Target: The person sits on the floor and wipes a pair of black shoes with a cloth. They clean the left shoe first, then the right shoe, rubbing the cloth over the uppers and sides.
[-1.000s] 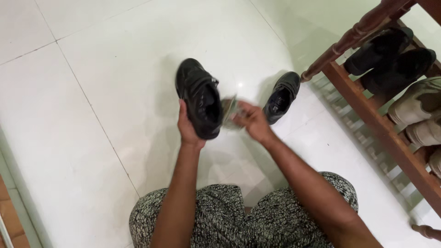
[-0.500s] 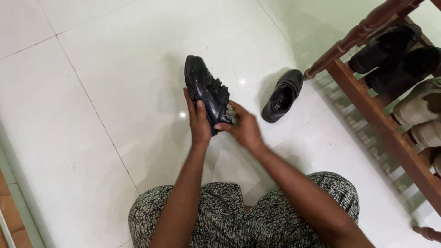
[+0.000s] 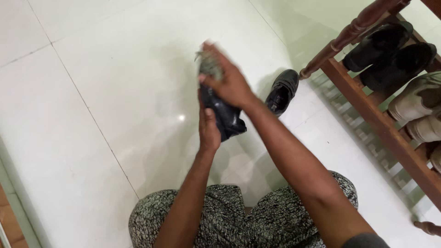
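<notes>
While gripped from below by the left hand (image 3: 209,131), heel toward the lap, black shoe (image 3: 225,117) held up off the white tiled floor (image 3: 115,92), likely to expose its upper. Pressed over the toe end: right hand (image 3: 229,82), closed round a greyish rag (image 3: 210,64). Shiny, dark, smooth-looking leather. Lying beyond, beside the wooden shoe rack (image 3: 367,110): second black shoe (image 3: 282,92).

1. Your right hand (image 3: 229,82) covers the front of the black shoe (image 3: 226,117).
2. The rag (image 3: 210,64) is motion-blurred.
3. The wooden shoe rack (image 3: 381,124) runs off the right edge.
</notes>
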